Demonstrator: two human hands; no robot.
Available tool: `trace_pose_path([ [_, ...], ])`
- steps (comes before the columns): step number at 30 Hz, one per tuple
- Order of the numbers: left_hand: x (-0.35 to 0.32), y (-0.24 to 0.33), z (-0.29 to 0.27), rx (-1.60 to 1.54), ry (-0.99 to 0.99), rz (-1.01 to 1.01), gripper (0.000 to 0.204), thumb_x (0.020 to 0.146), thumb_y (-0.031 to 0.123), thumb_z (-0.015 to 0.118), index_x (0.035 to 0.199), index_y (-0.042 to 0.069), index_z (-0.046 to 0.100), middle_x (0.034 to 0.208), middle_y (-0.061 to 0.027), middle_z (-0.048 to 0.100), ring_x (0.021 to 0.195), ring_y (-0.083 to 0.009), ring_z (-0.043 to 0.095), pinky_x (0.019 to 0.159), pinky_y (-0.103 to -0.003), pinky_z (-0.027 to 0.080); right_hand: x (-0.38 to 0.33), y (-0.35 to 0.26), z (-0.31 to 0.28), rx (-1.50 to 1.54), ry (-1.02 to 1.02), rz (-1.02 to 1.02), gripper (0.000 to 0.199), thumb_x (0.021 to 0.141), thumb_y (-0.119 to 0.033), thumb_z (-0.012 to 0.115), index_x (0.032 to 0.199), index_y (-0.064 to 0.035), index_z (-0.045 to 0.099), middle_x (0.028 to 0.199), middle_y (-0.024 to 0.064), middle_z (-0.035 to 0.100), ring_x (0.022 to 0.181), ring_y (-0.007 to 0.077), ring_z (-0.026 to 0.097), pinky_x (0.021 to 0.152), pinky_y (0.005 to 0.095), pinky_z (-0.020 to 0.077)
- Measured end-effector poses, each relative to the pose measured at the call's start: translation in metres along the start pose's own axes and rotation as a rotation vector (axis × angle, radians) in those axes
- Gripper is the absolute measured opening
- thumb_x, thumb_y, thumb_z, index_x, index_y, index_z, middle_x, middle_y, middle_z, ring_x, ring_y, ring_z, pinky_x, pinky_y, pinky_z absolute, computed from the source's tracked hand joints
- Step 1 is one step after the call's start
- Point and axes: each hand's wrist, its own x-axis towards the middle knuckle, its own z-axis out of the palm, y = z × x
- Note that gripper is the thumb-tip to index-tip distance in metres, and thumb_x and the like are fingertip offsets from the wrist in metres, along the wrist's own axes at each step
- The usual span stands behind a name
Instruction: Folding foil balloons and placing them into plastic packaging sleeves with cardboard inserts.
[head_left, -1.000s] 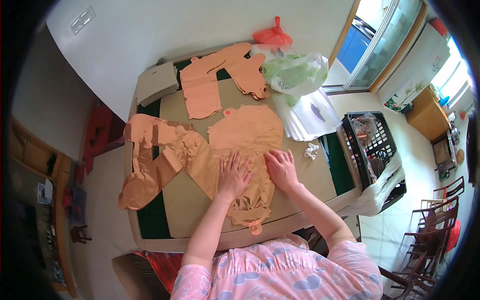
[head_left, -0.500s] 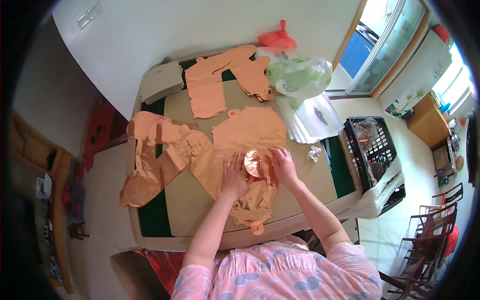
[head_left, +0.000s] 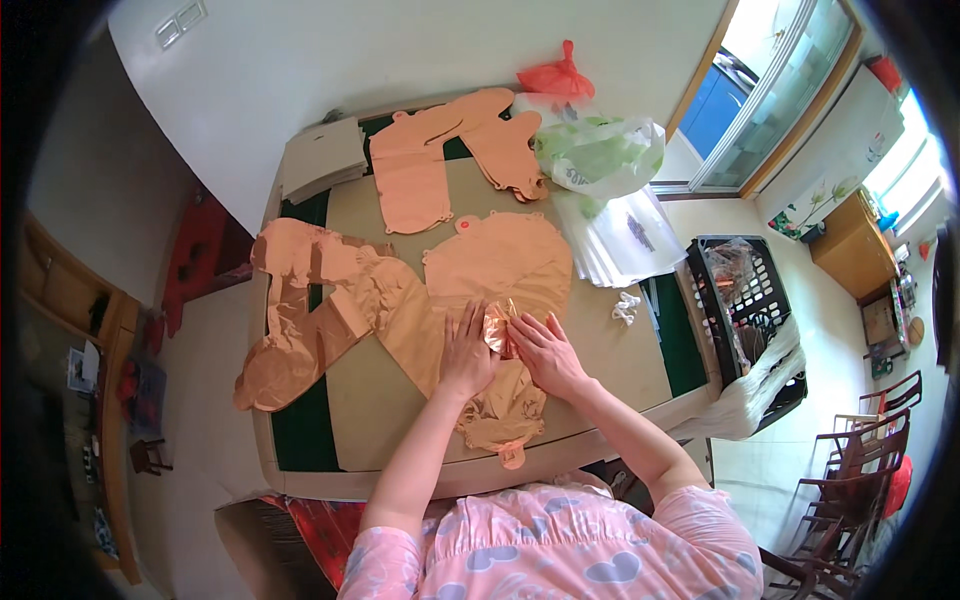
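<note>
A flat, deflated rose-gold foil balloon [head_left: 500, 255] lies in front of me, its crumpled lower end [head_left: 500, 415] toward the table's near edge. My left hand [head_left: 468, 358] rests flat on it, fingers stretched out and pointing away. From the other side my right hand [head_left: 545, 352] presses on the foil, fingers extended and slanting to the left. Between the two hands a shiny fold of foil [head_left: 496, 328] stands up, partly hidden by the right fingertips. To the left, a wrinkled stretch of the same coloured foil [head_left: 290, 365] spreads over the table.
More flat foil balloons [head_left: 410, 185] lie at the far side, beside a stack of grey card [head_left: 325, 160]. Right of them are a green-and-white plastic bag [head_left: 605, 160], clear sleeves [head_left: 625, 240], small white ties [head_left: 626, 308] and a red bag [head_left: 557, 76]. A black crate [head_left: 745, 300] stands off the right edge.
My right hand has flattened from a curled grip and moved left over the foil. The shiny raised fold has become smaller under it. My left hand stays nearly where it was.
</note>
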Motion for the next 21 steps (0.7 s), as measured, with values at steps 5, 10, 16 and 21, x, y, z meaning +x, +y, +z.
trace_pose_path([
  [5, 0.007, -0.019, -0.015, -0.347, 0.282, -0.135, 0.044, 0.092, 0.01, 0.047, 0.135, 0.001, 0.047, 0.141, -0.0181, 0.046, 0.136, -0.0346, 0.038, 0.113, -0.049, 0.027, -0.002, 0.001, 0.002, 0.059, 0.027, -0.001, 0.045, 0.092, -0.016, 0.055, 0.137, -0.008, 0.051, 0.144, 0.0067, 0.048, 0.138, 0.0241, 0.038, 0.115, 0.0512, 0.0246],
  [10, -0.017, -0.033, -0.023, 0.006, 0.12, -0.188, 0.043, 0.088, 0.009, 0.053, 0.131, 0.002, 0.05, 0.141, -0.0147, 0.047, 0.137, -0.0314, 0.037, 0.113, -0.055, 0.024, -0.003, 0.003, 0.002, 0.071, 0.019, 0.006, 0.045, 0.093, -0.016, 0.054, 0.137, -0.0085, 0.05, 0.143, 0.0067, 0.048, 0.138, 0.0235, 0.038, 0.115, 0.0518, 0.0238],
  [16, -0.033, -0.034, -0.013, 0.045, 0.16, -0.17, 0.04, 0.088, 0.011, 0.055, 0.127, 0.004, 0.055, 0.142, -0.0112, 0.047, 0.139, -0.0289, 0.035, 0.115, -0.056, 0.018, -0.001, 0.001, 0.002, 0.057, 0.013, 0.016, 0.044, 0.094, -0.017, 0.055, 0.138, -0.0096, 0.05, 0.145, 0.0065, 0.047, 0.137, 0.0238, 0.039, 0.114, 0.0534, 0.0245],
  [21, -0.034, -0.034, -0.01, 0.056, 0.172, -0.156, 0.038, 0.088, 0.011, 0.055, 0.126, 0.004, 0.056, 0.141, -0.0099, 0.049, 0.139, -0.0287, 0.036, 0.115, -0.057, 0.018, 0.0, -0.001, 0.002, 0.066, 0.02, 0.033, 0.046, 0.094, -0.018, 0.055, 0.139, -0.0103, 0.049, 0.145, 0.0062, 0.046, 0.138, 0.0238, 0.038, 0.114, 0.054, 0.0222],
])
